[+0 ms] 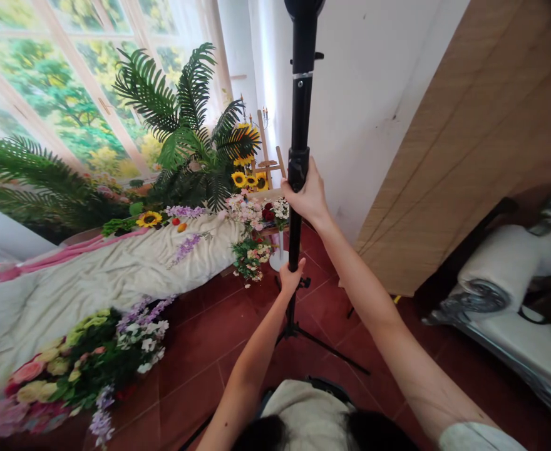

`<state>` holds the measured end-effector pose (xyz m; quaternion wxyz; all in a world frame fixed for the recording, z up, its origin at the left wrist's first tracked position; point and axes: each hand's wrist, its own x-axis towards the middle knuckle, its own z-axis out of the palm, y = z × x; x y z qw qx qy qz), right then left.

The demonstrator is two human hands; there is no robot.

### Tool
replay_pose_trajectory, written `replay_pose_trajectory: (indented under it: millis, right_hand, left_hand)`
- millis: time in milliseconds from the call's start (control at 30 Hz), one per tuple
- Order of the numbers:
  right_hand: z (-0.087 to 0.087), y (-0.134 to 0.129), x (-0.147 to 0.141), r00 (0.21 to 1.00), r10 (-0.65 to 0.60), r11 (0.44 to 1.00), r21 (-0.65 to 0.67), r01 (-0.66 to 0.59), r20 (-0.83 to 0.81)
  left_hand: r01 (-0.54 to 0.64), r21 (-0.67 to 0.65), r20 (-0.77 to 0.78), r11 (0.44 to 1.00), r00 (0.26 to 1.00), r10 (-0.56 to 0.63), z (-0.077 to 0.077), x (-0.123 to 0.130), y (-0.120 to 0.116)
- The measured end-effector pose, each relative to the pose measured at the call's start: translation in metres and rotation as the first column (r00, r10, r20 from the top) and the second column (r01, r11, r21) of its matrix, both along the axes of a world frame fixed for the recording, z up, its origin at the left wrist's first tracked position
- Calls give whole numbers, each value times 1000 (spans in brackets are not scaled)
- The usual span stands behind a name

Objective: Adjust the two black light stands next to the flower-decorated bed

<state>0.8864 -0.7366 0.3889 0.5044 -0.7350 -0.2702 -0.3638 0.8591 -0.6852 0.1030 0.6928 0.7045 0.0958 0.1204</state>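
Note:
A black stand (300,113) rises upright in front of me, its legs spread on the floor and its top cut off by the upper edge of the view. My right hand (307,193) is wrapped round the pole at a collar about halfway up. Lower down, my left hand (291,277) grips the same pole, just above a small knob (304,283). The far fingers of both hands are partly hidden.
On the left, a cream cloth (200,250) lies beside flowers (82,363) and palm leaves (156,94). A small easel (267,166) stands behind the pole. On the right are a wooden panel (426,144) and a silver-trimmed sofa (501,263). Red tiles (205,338) cover the floor.

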Motion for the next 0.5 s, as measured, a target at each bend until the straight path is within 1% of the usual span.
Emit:
replay_pose_trajectory:
  millis: [200, 333, 400, 500]
  right_hand:
    - [-11, -2, 5, 999, 47, 998, -40, -46, 12]
    - [-17, -4, 10, 998, 66, 997, -32, -65, 14]
    - [-26, -3, 10, 998, 61, 998, -13, -61, 2]
    - [-45, 0, 5, 998, 47, 999, 8, -46, -43]
  left_hand:
    - [-5, 39, 24, 999, 1000, 4, -13, 6, 0]
    - [-1, 36, 39, 999, 999, 0, -13, 7, 1]
    - [6, 17, 43, 1000, 999, -7, -11, 7, 2]
    - [29, 1, 50, 1000, 998, -29, -9, 8, 3]
